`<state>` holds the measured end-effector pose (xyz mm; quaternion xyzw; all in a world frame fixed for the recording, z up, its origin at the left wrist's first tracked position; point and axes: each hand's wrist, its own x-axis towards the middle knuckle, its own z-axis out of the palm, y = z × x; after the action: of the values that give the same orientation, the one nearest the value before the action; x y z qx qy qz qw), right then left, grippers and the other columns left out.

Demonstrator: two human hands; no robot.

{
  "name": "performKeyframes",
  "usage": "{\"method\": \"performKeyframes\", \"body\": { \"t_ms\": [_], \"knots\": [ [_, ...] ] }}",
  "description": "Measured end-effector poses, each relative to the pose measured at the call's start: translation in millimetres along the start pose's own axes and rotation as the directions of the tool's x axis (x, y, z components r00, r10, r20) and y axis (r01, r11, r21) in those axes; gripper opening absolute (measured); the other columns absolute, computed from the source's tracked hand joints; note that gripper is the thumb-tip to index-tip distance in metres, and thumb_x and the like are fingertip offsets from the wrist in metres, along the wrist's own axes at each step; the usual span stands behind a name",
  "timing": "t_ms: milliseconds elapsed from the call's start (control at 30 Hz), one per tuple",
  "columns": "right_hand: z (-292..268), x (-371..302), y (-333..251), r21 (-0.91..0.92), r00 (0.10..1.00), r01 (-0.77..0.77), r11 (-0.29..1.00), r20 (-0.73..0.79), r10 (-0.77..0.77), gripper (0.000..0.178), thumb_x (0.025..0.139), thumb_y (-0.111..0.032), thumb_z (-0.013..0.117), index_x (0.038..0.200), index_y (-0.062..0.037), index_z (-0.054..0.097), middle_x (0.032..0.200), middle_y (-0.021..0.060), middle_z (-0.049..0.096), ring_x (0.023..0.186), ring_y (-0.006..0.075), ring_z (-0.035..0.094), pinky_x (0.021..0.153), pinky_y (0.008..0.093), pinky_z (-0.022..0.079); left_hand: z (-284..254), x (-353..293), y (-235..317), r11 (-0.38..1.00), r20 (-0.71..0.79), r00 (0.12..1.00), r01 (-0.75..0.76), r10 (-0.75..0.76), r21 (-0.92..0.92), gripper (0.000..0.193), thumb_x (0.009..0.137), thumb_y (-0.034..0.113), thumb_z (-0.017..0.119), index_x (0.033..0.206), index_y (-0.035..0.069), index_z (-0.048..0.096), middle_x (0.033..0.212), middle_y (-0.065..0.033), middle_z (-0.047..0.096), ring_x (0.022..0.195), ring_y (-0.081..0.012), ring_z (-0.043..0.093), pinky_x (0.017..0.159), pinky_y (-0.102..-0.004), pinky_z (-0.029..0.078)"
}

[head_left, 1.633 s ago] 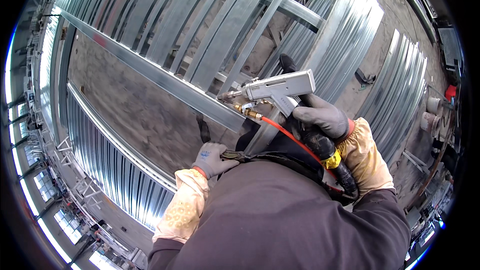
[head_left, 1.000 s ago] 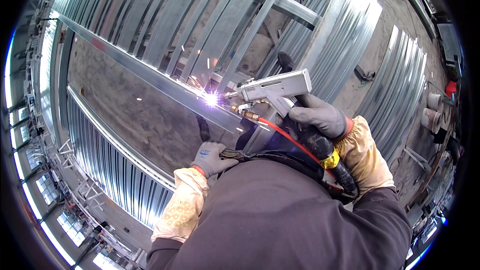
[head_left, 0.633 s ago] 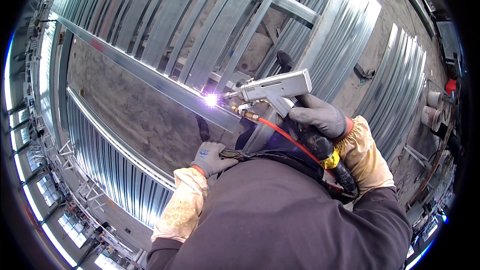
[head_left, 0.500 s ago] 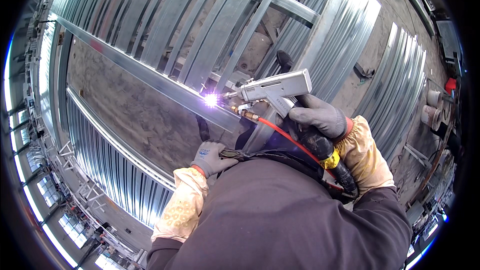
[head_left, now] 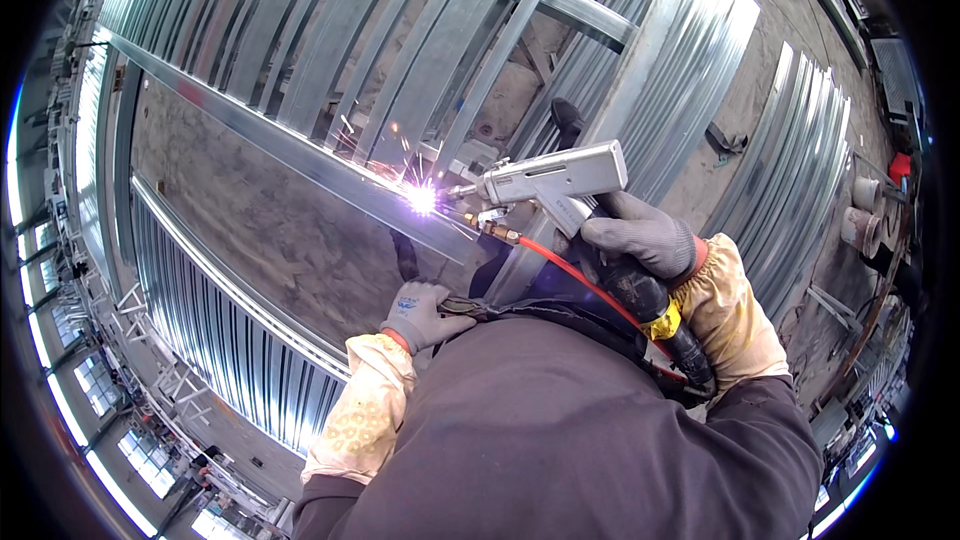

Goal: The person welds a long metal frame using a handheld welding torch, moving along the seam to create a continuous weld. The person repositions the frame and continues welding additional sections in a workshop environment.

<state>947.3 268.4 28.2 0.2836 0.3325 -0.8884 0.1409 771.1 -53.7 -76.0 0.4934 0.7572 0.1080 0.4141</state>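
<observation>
A silver pistol-shaped welding gun (head_left: 560, 175) is in my right hand (head_left: 645, 238), whose gloved fingers close round its grip. From its nozzle a bright violet-white glare (head_left: 421, 199) with flying sparks meets the long galvanized steel rail (head_left: 300, 147) where upright bars join it. A red hose (head_left: 570, 266) with brass fittings runs from under the gun, beside a thick black cable (head_left: 636, 285) with yellow tape. My left hand (head_left: 424, 314), in a grey glove, is closed at my waist on the edge of my dark jacket (head_left: 560, 410).
Several parallel steel bars (head_left: 400, 70) extend away from the rail. Bundles of metal profiles lie at the right (head_left: 785, 160) and lower left (head_left: 235, 315). A dark shoe (head_left: 567, 120) shows beyond the gun. Buckets (head_left: 861, 230) stand at the far right.
Orange sparks now spray up and left from the glare, where hardly any flew before. The gun and both hands have stayed almost in place.
</observation>
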Motion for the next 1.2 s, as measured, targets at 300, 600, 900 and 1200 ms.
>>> {"method": "performKeyframes", "body": {
  "t_ms": [300, 600, 900, 1200],
  "knots": [
    [-0.2, 0.1, 7.7, -0.019, 0.996, 0.058, 0.998, -0.062, -0.059, 0.076, 0.09, -0.023, 0.064, 0.147, 0.0041, 0.022, 0.102, 0.0159, 0.061, 0.068, 0.0168, 0.064, 0.057, 0.0251, 0.052, -0.3, 0.9, 1.0, 1.0, 0.016, 1.0, 0.006, -0.006, 0.015, 0.047, 0.066, 0.05, 0.077, 0.068, 0.005, 0.065, 0.071, -0.0174, 0.062, 0.074, -0.038, 0.06, 0.068, -0.0461, 0.044],
    [-2.1, -7.2, 5.8, -0.009, 1.0, 0.011, 1.0, -0.02, -0.011, 0.069, 0.095, -0.026, 0.062, 0.148, 0.0004, 0.026, 0.103, 0.0038, 0.057, 0.078, 0.0062, 0.057, 0.068, 0.0224, 0.05, -1.1, 0.5, 6.2, 1.0, -0.004, 1.0, 0.007, -0.006, 0.018, 0.047, 0.066, 0.051, 0.077, 0.068, 0.005, 0.064, 0.071, -0.0169, 0.062, 0.074, -0.0375, 0.059, 0.068, -0.0459, 0.044],
    [-9.6, -6.3, 18.0, -0.055, 0.995, 0.031, 0.998, -0.097, -0.036, 0.073, 0.091, -0.021, 0.063, 0.147, 0.0039, 0.023, 0.104, 0.0131, 0.062, 0.071, 0.0125, 0.062, 0.061, 0.0225, 0.05, 0.4, 2.6, 5.0, 1.0, -0.013, 1.0, -0.019, 0.019, 0.008, 0.046, 0.065, 0.049, 0.077, 0.066, 0.005, 0.063, 0.068, -0.0173, 0.062, 0.069, -0.0382, 0.06, 0.065, -0.0469, 0.045],
    [3.5, -14.9, 10.9, -0.019, 0.997, 0.042, 0.999, -0.062, -0.043, 0.081, 0.086, -0.027, 0.069, 0.147, 0.0026, 0.025, 0.113, 0.0152, 0.06, 0.069, 0.0135, 0.061, 0.06, 0.0227, 0.049, 2.3, 0.3, 4.0, 0.999, -0.021, 1.0, -0.023, 0.023, 0.027, 0.047, 0.065, 0.05, 0.077, 0.068, 0.005, 0.063, 0.071, -0.0177, 0.062, 0.074, -0.0384, 0.06, 0.068, -0.0465, 0.045]
  ]
}}
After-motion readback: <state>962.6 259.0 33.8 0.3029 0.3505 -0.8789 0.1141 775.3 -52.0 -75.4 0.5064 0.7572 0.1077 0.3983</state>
